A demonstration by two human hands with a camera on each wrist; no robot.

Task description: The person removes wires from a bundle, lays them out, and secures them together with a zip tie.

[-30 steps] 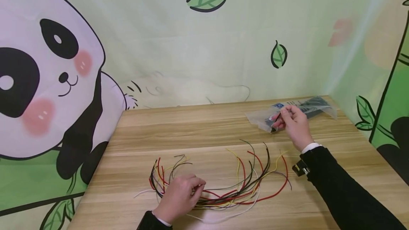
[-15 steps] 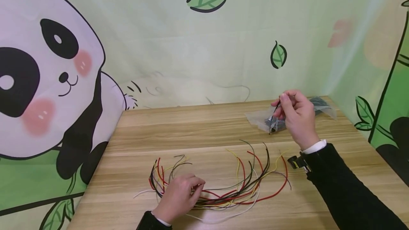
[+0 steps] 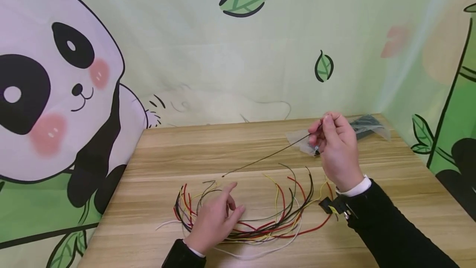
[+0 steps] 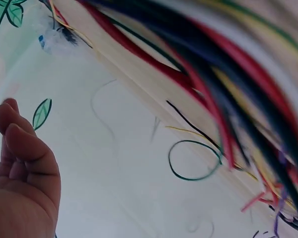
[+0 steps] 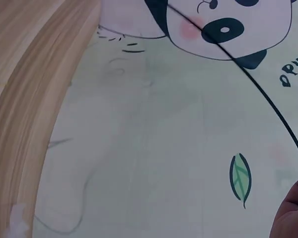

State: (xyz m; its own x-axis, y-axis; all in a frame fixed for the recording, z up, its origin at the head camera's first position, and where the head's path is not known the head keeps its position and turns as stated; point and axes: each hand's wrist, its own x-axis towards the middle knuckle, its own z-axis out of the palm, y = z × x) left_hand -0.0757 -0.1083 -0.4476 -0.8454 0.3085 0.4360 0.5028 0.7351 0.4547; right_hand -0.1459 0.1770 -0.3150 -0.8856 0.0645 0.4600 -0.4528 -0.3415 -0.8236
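Observation:
My right hand (image 3: 339,150) is raised over the far right of the table and pinches one end of a long, thin black cable tie (image 3: 265,157). The tie slants down leftward, and a small knob shows at its free end. In the right wrist view the tie (image 5: 260,90) runs up and away from the fingertips. Multicoloured wires (image 3: 275,228), in red, black, yellow, white and green, lie in a loose curved bundle near the front. Over the bundle's left part is my left hand (image 3: 213,220), index finger and thumb spread with nothing between them, hiding some wires.
A clear plastic bag (image 3: 372,125) with dark contents lies at the back right, partly behind the right hand. The wooden table (image 3: 178,148) ends at a fabric backdrop (image 3: 208,65) printed with a panda and leaves. Loose wire ends fan out on both sides.
The right hand has risen from the bag and shifted slightly left, swinging the cable tie's free end toward the left hand. The left hand's fingertips have parted, its index finger straightening.

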